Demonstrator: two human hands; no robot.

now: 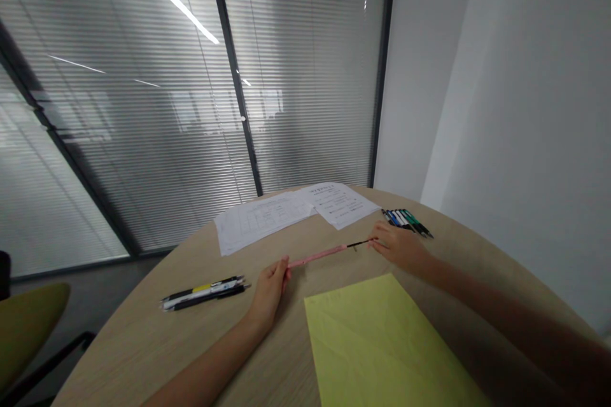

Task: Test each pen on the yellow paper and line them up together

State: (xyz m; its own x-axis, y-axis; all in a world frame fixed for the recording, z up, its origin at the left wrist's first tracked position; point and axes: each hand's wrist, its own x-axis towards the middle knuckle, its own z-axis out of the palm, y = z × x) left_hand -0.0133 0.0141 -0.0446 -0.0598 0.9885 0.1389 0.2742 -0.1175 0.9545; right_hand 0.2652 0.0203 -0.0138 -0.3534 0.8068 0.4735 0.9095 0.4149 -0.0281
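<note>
My left hand point(271, 289) is closed on the near end of a narrow pink strip point(319, 255), with thumb and fingers pressed together. From the strip's far end runs a thin dark cord-like piece point(357, 244). My right hand point(392, 244) pinches the tip of that dark piece. Pink and dark parts form a nearly straight line between both hands, just above the table. What exactly the pink thing is I cannot make out. A yellow sheet point(377, 343) lies below, nearer to me.
Several pens point(205, 292) lie left of my left hand. More pens, green, blue and white point(408, 221), lie in a row beyond my right hand. Printed papers point(267, 219) cover the back of the round table point(157, 356). Behind stands a glass partition with blinds point(305, 76); a green chair point(33, 331) is at left.
</note>
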